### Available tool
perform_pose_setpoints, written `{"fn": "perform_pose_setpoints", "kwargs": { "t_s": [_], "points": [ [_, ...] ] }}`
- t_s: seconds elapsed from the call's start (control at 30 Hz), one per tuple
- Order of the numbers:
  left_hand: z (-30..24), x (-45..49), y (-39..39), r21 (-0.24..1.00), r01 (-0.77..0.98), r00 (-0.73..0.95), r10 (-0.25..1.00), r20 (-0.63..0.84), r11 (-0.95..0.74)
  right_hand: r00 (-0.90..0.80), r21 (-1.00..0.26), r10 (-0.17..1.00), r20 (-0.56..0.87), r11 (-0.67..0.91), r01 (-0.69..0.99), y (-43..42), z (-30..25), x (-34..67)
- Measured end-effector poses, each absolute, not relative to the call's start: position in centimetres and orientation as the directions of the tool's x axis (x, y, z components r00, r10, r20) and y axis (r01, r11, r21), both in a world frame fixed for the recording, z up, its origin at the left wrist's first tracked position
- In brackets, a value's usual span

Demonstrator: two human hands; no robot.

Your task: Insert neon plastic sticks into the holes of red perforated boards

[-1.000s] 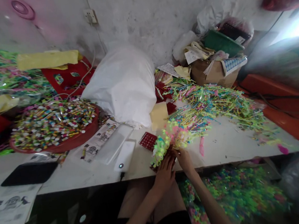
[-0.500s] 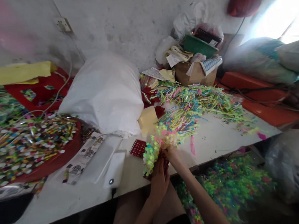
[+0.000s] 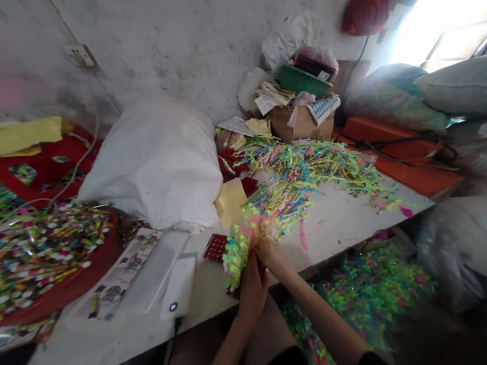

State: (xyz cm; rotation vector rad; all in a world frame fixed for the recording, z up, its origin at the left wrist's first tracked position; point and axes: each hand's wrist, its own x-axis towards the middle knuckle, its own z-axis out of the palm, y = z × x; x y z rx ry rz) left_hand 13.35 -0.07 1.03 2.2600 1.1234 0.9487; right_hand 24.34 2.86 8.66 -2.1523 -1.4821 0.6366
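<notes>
At the lower centre, one cluster of bright pieces overlaps a red tray. The left hand lies beside it, fingers extended together; the right hand curls at its edge. Neither grip can be told. Left: one white sack, one red basin, one printed sheet, its lettering illegible.

We have our left hand and right hand close together at a green bundle; left of this grip lies a white device; beyond it, rightward, a colourful pile.
</notes>
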Motion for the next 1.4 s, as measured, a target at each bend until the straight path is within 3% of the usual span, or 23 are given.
{"fn": "perform_pose_setpoints", "kwargs": {
  "t_s": [0.1,0.2,0.3,0.37,0.5,0.7,0.8,0.9,1.0,1.1,1.2,1.4],
  "points": [
    [1.6,13.3,0.2,0.613,0.521,0.455,0.801,0.39,-0.594,0.194,-0.667,0.971,-0.143,-0.239,0.706,0.4,9.2,25.8],
    [1.6,13.3,0.1,0.584,0.536,0.47,0.79,0.394,-0.61,0.274,-0.645,0.922,-0.273,-0.387,0.659,-2.1,9.7,28.9],
    [1.1,13.5,-0.3,0.526,0.572,0.494,0.776,0.392,-0.629,0.628,-0.426,0.772,-0.098,-0.602,0.675,-3.5,9.4,32.6],
    [0.6,13.6,-0.6,0.467,0.601,0.522,0.761,0.385,-0.649,0.737,-0.29,0.676,0.024,-0.701,0.652,-3.9,8.6,34.4],
    [-0.3,12.9,-0.5,0.348,0.587,0.62,0.683,0.387,-0.731,0.746,-0.232,0.664,-0.052,-0.734,0.638,-5.3,7.4,35.2],
    [0.3,13.3,0.7,0.382,0.423,0.712,0.562,0.42,-0.822,0.701,-0.233,0.703,0.122,-0.666,0.709,-9.1,12.1,34.1],
    [2.4,15.0,0.1,0.53,0.287,0.745,0.534,0.4,-0.798,0.61,-0.346,0.779,0.141,-0.539,0.768,-11.0,15.5,33.0],
    [4.6,16.3,-0.9,0.698,0.208,0.792,0.537,0.291,-0.686,0.387,-0.528,0.905,0.178,-0.244,0.814,-12.4,17.9,31.6],
    [5.4,16.4,-1.1,0.734,0.249,0.826,0.534,0.179,-0.632,0.26,-0.692,0.939,0.224,-0.034,0.721,-13.0,18.9,30.5],
    [5.0,15.2,-0.7,0.691,0.284,0.81,0.553,0.198,-0.664,0.392,-0.869,0.893,0.223,-0.001,0.495,-12.4,17.8,29.3],
    [4.8,13.8,-0.6,0.6,0.359,0.742,0.608,0.281,-0.715,0.562,-0.956,0.819,0.118,-0.058,0.286,-10.8,14.7,27.6],
    [6.2,12.6,-0.6,0.524,0.46,0.646,0.675,0.357,-0.717,0.531,-0.958,0.847,0.034,-0.124,0.259,-7.8,8.9,24.1]
  ]
}}
